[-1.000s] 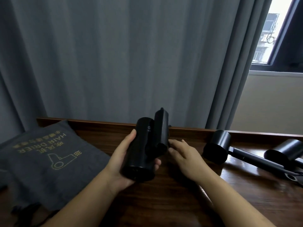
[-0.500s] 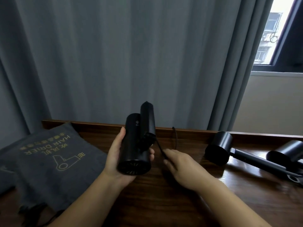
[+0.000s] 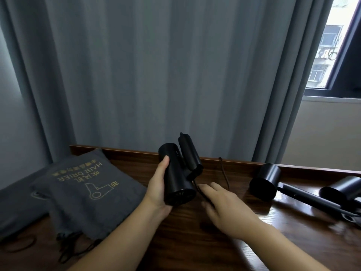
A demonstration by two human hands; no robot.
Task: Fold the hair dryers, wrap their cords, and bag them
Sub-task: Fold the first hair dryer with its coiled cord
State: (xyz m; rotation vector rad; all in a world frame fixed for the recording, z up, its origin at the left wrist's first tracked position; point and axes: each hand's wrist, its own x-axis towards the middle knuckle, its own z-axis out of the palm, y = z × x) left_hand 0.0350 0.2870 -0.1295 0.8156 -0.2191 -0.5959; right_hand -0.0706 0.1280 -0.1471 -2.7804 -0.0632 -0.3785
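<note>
While the folded hair dryer (image 3: 176,177) is held up above the worktop (image 3: 254,231), the step in hand appears to be the wrapping of its cord. At the far left, grey drawstring bags (image 3: 88,188) printed with a dryer outline are lying flat, within reach for the bagging to follow. Just right of them, the left hand (image 3: 159,187) is wrapped round the dryer's barrel, with the thumb along its side and the handle folded up against the body. This grip should be kept firm, so that the barrel is not turned as the cord is wound. The cord (image 3: 203,194) is seen leaving the handle's base and passing under the right hand (image 3: 224,204), whose fingers are loosely extended; whether the cord is actually pinched cannot be told. Slack should be gathered first, and even loops laid without sharp bends at the exit point. Further right, two unfolded dryers (image 3: 265,184) are lying on the worktop, awaiting the same treatment.
</note>
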